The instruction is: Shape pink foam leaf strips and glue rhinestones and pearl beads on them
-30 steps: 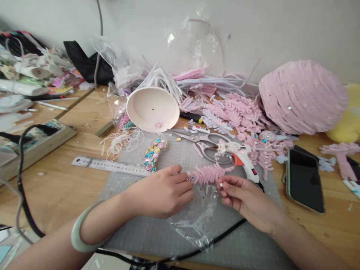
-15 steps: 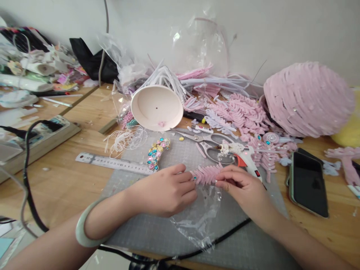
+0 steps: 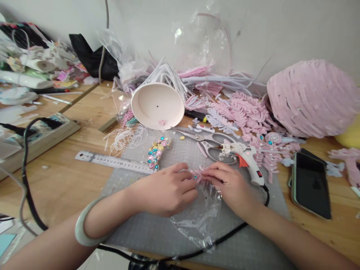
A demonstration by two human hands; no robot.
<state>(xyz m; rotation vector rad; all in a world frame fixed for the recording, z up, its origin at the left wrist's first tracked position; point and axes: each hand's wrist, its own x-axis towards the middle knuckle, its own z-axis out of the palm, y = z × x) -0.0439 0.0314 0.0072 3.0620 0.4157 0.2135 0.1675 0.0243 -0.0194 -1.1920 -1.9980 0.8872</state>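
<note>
Between my hands is a pink pipe-cleaner leaf [image 3: 199, 173] with a small blue gem on its left end. My left hand [image 3: 168, 190] is closed on that left end, its fingertips partly hidden. My right hand [image 3: 229, 185] pinches the leaf from the right, and its fingers cover much of the fronds. Just beyond the left hand lies a strip of colourful gems [image 3: 158, 153], next to a steel ruler [image 3: 112, 162]. A white hot glue gun [image 3: 251, 165] with an orange trigger rests beyond the right hand, beside open scissors [image 3: 206, 144].
A grey cutting mat [image 3: 146, 232] carries a clear plastic wrapper [image 3: 197, 225] and a black cable [image 3: 225, 236]. At the back are a white bowl [image 3: 157, 107], piled pink leaves [image 3: 247, 110] and a large pink wrapped form [image 3: 312, 97]. To the right lies a phone [image 3: 311, 185]; left, a power strip [image 3: 42, 138].
My right hand has slid left along the pink leaf toward my left hand, covering more of it. The left hand stays in place. The glue gun's handle and cable now show more fully.
</note>
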